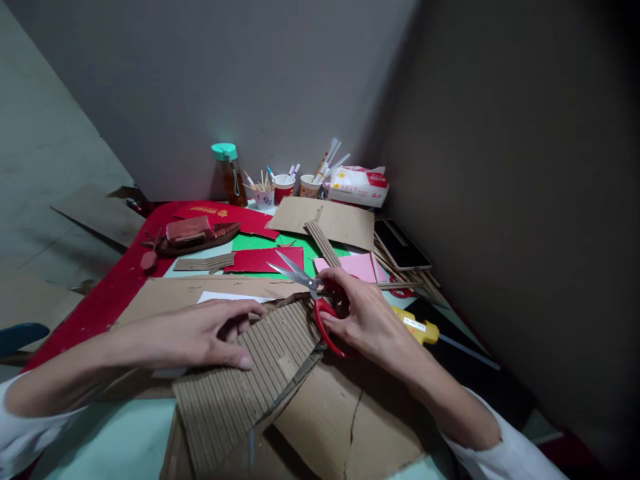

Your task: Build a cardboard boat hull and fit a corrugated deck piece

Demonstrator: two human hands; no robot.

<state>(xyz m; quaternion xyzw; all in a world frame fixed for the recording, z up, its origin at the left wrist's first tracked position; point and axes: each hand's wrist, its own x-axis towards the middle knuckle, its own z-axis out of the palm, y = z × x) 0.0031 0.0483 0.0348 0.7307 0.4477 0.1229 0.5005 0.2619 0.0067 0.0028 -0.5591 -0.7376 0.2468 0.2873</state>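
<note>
Corrugated brown cardboard sheet (260, 373) — left hand (200, 337) flat, steadying it | right hand (367, 320) gripping red-handled steel scissors (313, 300) — blades apart beyond its top edge

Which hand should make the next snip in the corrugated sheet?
Right. The right hand already grips the red scissors, blades open at the corrugated cardboard edge; the left hand lies flat on it, pinning it down.
</note>
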